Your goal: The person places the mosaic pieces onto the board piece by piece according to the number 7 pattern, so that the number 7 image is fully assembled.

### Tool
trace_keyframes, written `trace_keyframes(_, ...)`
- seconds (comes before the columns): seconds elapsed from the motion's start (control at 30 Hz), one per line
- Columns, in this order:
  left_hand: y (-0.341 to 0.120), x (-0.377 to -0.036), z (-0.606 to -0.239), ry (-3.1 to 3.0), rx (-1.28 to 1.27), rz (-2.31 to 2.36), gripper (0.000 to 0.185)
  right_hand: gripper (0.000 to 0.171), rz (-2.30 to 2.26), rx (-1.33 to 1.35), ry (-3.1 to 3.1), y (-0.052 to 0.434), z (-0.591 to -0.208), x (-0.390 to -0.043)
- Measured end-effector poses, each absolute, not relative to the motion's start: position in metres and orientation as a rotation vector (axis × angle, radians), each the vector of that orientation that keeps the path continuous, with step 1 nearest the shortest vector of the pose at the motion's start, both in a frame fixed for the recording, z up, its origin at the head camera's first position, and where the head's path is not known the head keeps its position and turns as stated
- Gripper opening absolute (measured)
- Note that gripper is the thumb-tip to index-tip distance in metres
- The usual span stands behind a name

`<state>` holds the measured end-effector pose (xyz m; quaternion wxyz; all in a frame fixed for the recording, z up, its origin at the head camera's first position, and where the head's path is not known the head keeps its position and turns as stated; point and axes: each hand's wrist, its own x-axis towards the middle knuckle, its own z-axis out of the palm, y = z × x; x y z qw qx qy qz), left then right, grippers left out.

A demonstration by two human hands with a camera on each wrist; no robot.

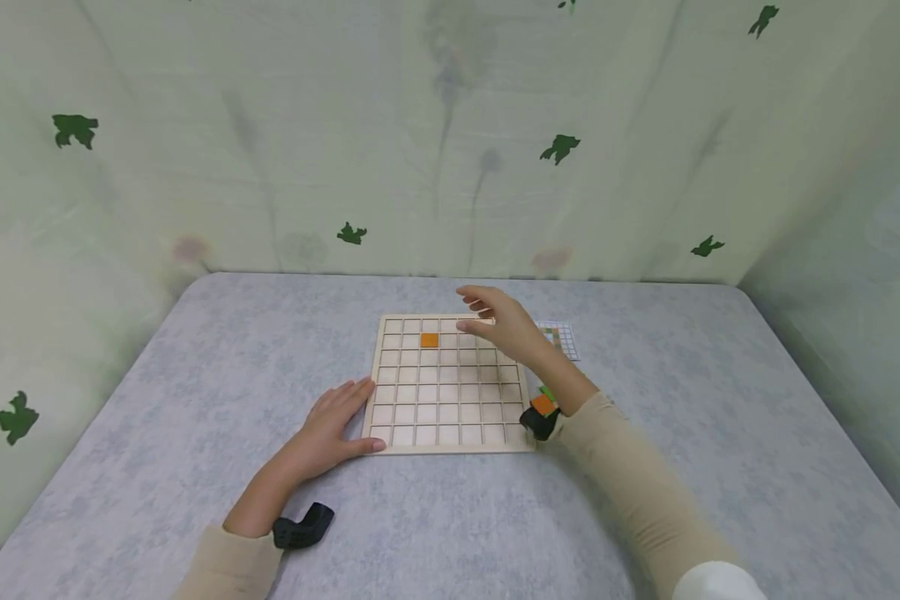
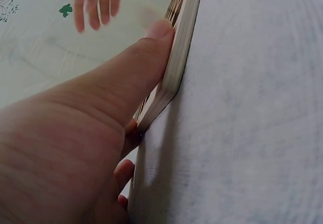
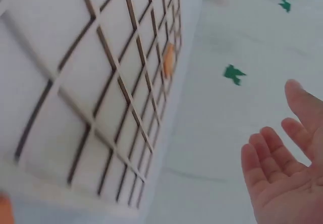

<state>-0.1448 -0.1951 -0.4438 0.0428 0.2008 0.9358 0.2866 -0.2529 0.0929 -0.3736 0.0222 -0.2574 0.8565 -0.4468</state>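
Over the grid board [image 1: 450,385], your right hand [image 1: 506,327] hovered open and empty; your left hand [image 1: 337,423] braced its corner flat-fingered. A low sweep could have knocked the orange tile [image 1: 429,340] from its cell.

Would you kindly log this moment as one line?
left hand rests on grid board edge | right hand open, empty, above board | orange tile in cell

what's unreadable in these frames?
- Head view: the pattern card is too small to read, and the right hand covers part of it.
- Head view: small orange and green pieces sit half hidden behind the right wrist.
- Left wrist view: the left hand blocks the grid board; its cells are unseen.
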Motion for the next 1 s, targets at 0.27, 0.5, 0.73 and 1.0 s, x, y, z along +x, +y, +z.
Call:
trace_keyframes(0.27, -0.195, -0.145, -0.445, 2.875, 0.603, 0.861, 0.092, 0.056, -1.392, -0.818, 2.79, 0.154, -0.374, -0.224)
trace_keyframes(0.5, -0.194, -0.145, -0.445, 2.874, 0.591, 0.868, 0.092, 0.056, -1.351, -0.59, 2.802, 0.2, -0.397, -0.201)
trace_keyframes(0.73, -0.194, -0.144, -0.445, 2.868, 0.587, 0.875, 0.091, 0.053, -1.223, -0.4, 2.749, 0.227, -0.422, -0.197)
trace_keyframes(1.0, -0.194, -0.144, -0.443, 2.864, 0.595, 0.883, 0.091, 0.036, -1.111, -0.4, 2.819, 0.24, -0.434, -0.198)
